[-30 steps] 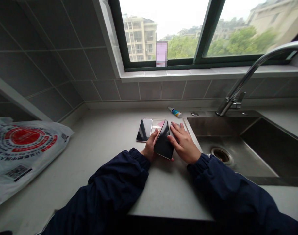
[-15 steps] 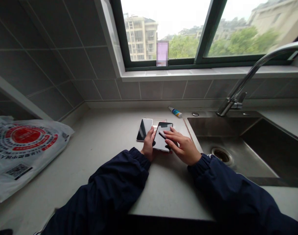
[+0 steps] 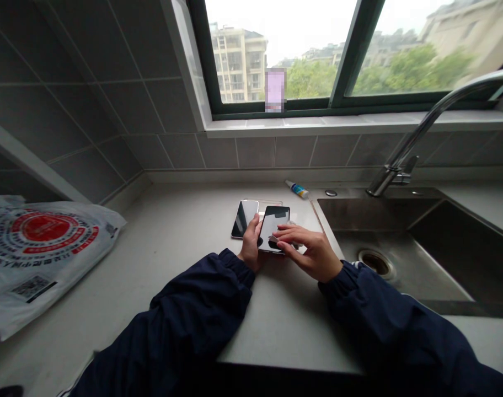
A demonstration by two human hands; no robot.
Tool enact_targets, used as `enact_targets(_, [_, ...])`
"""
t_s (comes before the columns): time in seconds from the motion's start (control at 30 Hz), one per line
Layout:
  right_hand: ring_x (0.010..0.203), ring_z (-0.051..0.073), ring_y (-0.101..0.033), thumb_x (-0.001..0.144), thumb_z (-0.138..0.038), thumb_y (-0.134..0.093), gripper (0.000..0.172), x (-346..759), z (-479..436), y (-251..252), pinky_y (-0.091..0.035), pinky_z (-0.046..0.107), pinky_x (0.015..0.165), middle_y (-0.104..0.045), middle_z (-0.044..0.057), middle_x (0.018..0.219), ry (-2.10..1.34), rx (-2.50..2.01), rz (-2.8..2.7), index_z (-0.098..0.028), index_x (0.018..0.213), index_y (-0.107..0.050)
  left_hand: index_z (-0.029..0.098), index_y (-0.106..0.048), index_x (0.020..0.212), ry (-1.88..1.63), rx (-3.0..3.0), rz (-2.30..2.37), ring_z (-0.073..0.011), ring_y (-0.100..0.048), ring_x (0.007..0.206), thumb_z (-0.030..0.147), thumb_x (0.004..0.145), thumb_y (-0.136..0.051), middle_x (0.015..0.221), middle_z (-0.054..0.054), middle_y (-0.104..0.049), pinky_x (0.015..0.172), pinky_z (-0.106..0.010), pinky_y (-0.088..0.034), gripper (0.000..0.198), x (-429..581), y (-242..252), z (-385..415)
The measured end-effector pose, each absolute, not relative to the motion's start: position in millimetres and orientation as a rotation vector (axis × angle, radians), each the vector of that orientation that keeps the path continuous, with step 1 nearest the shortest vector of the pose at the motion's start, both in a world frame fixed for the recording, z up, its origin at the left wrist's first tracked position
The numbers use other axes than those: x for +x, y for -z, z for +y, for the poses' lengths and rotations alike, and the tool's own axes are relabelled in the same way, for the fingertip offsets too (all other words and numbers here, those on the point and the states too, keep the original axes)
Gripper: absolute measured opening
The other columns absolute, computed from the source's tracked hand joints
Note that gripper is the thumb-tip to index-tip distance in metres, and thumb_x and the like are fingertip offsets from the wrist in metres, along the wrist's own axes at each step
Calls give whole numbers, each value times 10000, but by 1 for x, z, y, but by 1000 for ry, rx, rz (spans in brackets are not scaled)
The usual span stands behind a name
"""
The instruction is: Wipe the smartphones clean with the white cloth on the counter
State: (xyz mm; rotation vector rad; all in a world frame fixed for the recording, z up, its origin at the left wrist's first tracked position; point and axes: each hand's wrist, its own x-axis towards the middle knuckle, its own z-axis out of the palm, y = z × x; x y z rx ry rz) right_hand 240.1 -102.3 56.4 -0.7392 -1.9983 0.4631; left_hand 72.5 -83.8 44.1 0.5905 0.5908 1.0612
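Note:
My left hand [image 3: 250, 242] grips a smartphone [image 3: 272, 219] by its left side, with the thumb along the edge. The phone's dark, glossy screen faces up and mirrors the window. Over its lower right part is my right hand [image 3: 311, 249], its fingers drawn together close to the glass. A small pale piece shows at those fingertips; whether it is a cloth or tissue I cannot make out. Just left of my left hand, a second smartphone [image 3: 243, 218] lies face up on the counter. Behind the held phone, a thin clear case or frame [image 3: 272, 202] is partly hidden.
A small white and blue tube [image 3: 297, 189] lies by the back of the countertop [image 3: 185, 220]. To the right are a steel sink [image 3: 425, 270] and a chrome faucet [image 3: 400, 143]. A white plastic bag [image 3: 65, 264] with red print sits at the left.
My right hand's fingertips have slid down and slightly left over the phone screen and drawn closer together. My left hand keeps its grip, and the second phone has not moved.

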Motion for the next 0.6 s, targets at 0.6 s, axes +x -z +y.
enact_targets(0.6, [919, 209, -747, 972, -185, -616, 194, 243, -101, -57, -611, 345, 816, -781, 77, 1022, -381, -799, -1875, -244, 1066, -775, 178, -617, 1361, -994, 620, 636, -281, -726, 907, 613, 1019, -279, 1053, -146, -739, 713, -401, -601, 648, 70, -53, -88])
